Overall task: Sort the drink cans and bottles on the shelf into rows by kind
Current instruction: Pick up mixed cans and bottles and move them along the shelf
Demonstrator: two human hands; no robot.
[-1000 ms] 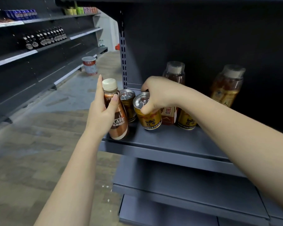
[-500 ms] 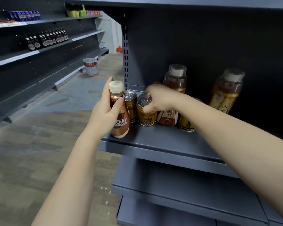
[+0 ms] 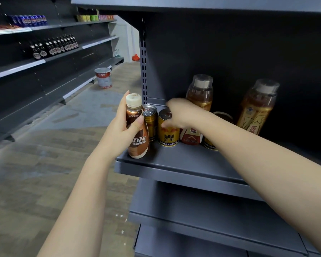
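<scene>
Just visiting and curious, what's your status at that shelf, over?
Left hand grips coffee bottle at shelf front edge. Right hand on top of Red Bull can, standing upright. Tea bottle close behind the hand.

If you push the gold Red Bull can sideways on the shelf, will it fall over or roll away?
Probably it slides rather than tips: the Red Bull can is short, wide and upright on the flat shelf. The right hand grips its top, which steadies it. Knocked onto its side, its round body would likely roll. The lid looks unopened, so it is probably full and heavy.

shelf [image 3: 202, 164] front bare, cans [image 3: 168, 132] and bottles [image 3: 256, 110] crowding rear
</scene>
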